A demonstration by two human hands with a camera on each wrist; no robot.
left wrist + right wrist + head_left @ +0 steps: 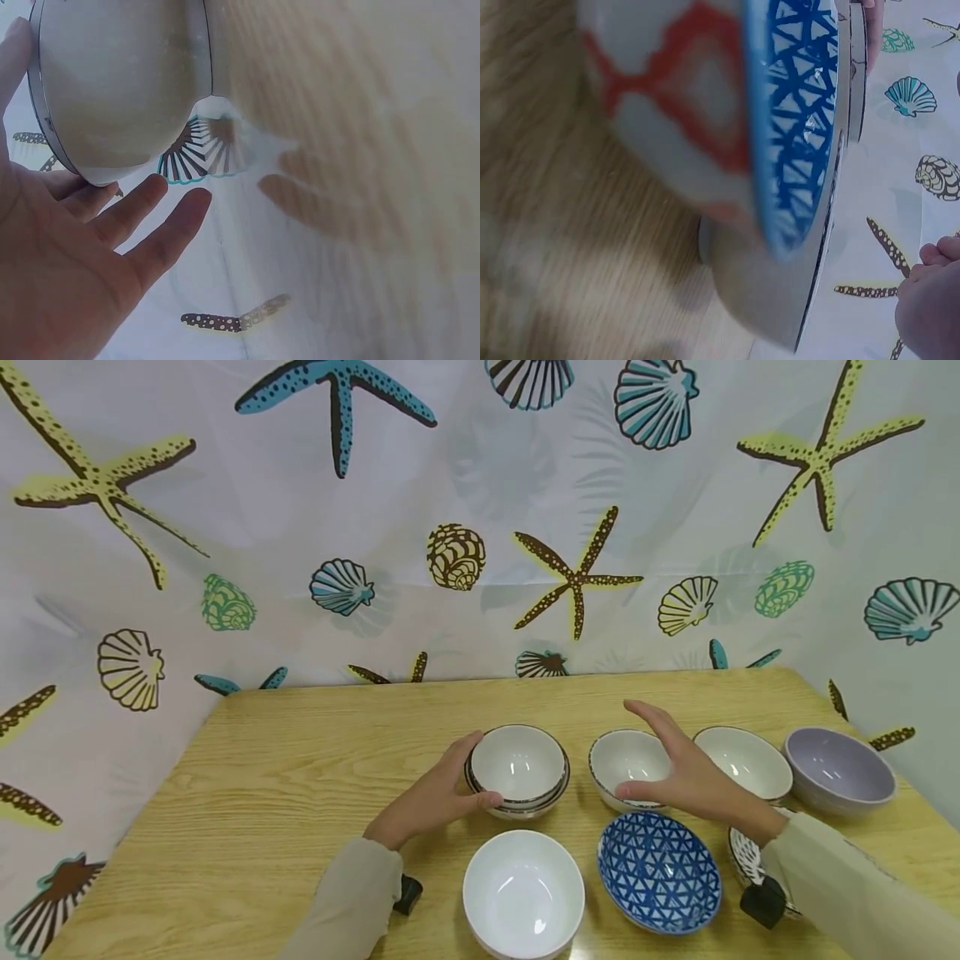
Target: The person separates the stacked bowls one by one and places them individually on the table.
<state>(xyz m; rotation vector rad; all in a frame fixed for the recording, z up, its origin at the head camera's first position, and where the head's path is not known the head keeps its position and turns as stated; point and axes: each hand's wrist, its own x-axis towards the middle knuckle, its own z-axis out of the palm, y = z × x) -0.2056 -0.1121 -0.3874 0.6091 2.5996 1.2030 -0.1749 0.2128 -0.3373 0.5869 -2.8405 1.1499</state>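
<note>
A stack of white bowls with dark rims (519, 762) stands near the middle of the table. At its left side, my left hand (431, 802) holds the upper bowl, thumb at the near rim and fingers around the far side. The left wrist view shows that bowl's side (124, 82), with two fingers of the left hand (82, 262) extended beneath it. My right hand (686, 777) hovers over another dark-rimmed white bowl (626, 756), thumb and fingers spread wide and nothing between them. It partly hides this bowl.
In front are a plain white bowl (523, 889) and a blue-and-white patterned bowl (660, 872), red and white outside. A cream bowl (738, 756) and a lavender bowl (840, 768) stand at right. My right forearm partly covers a patterned bowl (742, 856). Behind hangs a shell-print cloth (300, 510).
</note>
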